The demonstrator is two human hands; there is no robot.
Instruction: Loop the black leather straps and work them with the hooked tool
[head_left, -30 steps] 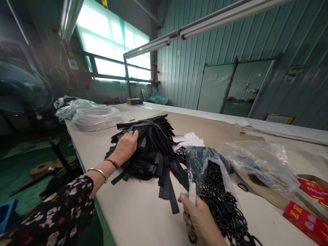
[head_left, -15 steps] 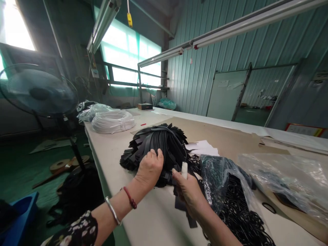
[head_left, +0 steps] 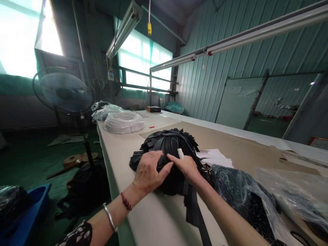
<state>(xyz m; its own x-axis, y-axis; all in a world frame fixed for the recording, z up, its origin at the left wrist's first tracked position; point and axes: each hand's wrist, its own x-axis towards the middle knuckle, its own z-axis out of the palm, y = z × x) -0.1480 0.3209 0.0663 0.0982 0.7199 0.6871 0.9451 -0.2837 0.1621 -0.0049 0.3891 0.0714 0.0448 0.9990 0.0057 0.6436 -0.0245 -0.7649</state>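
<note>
A thick bundle of black straps [head_left: 167,141] lies on the table in front of me, its folded loops stacked side by side and its cut ends fanned out. My left hand [head_left: 150,171] rests on the near left side of the bundle, thumb spread away from the fingers; the fingertips are partly hidden against it. At the bundle's right side, my right hand [head_left: 186,167] is closed around several straps, with loose strap ends [head_left: 192,206] hanging below it onto the table. One finger of that hand wears a white wrap [head_left: 180,153]. Both thumbs nearly meet over the loops.
Right of the bundle lie white paper [head_left: 216,157] and a clear plastic bag [head_left: 238,181] of black cord-like pieces. A coil of white tubing [head_left: 124,123] and a dark box [head_left: 153,109] stand farther back. A fan [head_left: 64,90] and blue bin [head_left: 38,205] are left of the table.
My left hand has opened from a closed grip, its thumb swinging out to the right. My right hand has moved up closer to the loops. The view has turned left.
</note>
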